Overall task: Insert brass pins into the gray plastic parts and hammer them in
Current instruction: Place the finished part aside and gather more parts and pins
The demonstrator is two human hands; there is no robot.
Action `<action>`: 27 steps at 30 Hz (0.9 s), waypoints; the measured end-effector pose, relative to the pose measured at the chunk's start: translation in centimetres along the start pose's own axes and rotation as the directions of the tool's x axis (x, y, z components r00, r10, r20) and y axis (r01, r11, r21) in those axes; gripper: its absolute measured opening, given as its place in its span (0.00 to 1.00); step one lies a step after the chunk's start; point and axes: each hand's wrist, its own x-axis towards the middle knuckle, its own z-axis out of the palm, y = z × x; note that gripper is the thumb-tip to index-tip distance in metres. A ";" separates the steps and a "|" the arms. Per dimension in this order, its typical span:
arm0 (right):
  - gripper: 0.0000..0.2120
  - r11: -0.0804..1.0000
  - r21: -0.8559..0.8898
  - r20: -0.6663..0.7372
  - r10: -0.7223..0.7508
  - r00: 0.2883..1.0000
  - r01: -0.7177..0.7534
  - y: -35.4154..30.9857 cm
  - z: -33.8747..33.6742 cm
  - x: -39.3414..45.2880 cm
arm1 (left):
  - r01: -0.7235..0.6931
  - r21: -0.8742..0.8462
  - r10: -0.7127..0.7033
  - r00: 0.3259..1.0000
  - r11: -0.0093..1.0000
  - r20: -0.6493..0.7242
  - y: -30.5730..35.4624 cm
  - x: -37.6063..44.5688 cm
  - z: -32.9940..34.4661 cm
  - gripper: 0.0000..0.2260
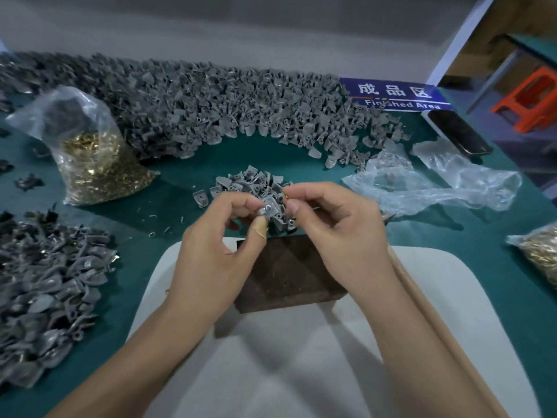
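My left hand (220, 233) pinches a small gray plastic part (269, 210) between thumb and forefinger, above a dark metal block (286, 273). My right hand (334, 224) pinches a brass pin (285, 195) right beside the part's hole. A tan patch covers my left thumb tip. Just behind the hands lies a small heap of gray parts (250, 184). A clear bag of brass pins (96, 164) stands at the left. A wooden handle (437, 321) runs under my right forearm; its head is hidden.
A long bank of gray parts (229, 107) curves across the back of the green table (168, 203). Another pile (45, 285) lies at the left. Crumpled plastic bags (434, 182), a phone (458, 131), a blue sign (394, 93) and a second pin bag (539, 251) are at the right. A white pad (301, 357) lies under the block.
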 end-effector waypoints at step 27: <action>0.07 0.963 -0.226 0.102 -0.127 0.987 0.147 -0.4 0.3 -0.4 | -0.055 -0.191 0.053 0.998 0.980 -0.018 -1.2 0.1 0.3 0.08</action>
